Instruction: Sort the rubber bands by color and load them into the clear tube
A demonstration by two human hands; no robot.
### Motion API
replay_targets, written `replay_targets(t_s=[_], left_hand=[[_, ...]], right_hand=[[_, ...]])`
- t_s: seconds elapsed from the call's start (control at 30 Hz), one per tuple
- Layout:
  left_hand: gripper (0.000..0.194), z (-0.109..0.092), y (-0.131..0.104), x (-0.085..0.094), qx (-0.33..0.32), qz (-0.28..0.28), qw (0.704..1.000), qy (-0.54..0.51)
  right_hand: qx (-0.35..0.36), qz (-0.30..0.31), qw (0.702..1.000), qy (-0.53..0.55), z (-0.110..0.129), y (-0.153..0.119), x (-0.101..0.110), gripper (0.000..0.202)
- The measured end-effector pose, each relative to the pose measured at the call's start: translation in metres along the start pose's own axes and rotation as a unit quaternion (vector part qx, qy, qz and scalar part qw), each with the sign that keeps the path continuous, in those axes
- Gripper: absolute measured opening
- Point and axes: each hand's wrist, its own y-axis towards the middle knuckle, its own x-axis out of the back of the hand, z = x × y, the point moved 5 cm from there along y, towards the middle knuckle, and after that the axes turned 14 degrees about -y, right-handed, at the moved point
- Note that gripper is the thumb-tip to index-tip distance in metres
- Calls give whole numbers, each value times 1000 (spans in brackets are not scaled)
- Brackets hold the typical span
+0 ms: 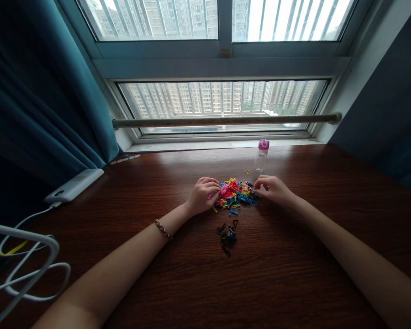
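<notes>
A loose pile of small hair elastics [238, 194] in pink, red, yellow, blue and some black lies on the wooden table. My left hand [204, 195], with a beaded bracelet [163, 230] at the wrist, rests against the pile's left edge. Its fingers are curved, and a small gap shows between thumb and forefinger. At the right edge, my right hand [272, 189] has thumb and forefinger brought together in a pinch. What lies between those fingertips is too small to make out. Nearer to me is a separate small heap of black elastics [229, 235].
A clear bottle with a pink cap [261, 155] stands behind the pile, near a single yellow elastic [247, 172]. To the left, a white power bank [74, 185] sits by the curtain [55, 82], with a looped white cable [37, 237]. The window sill [198, 145] borders the table [294, 274].
</notes>
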Motion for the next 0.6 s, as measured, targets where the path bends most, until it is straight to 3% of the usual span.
replay_targets(t_s=[0.23, 0.4, 0.6], left_hand=[[13, 2, 0, 3, 10, -39, 999, 5], [15, -3, -1, 3, -13, -29, 999, -4], [15, -5, -1, 1, -25, -14, 1000, 4]], right_hand=[[-64, 42, 983, 166, -3, 1, 5, 29], [-75, 58, 963, 252, 2, 2, 8, 32], [-108, 0, 984, 142, -11, 2, 4, 25]])
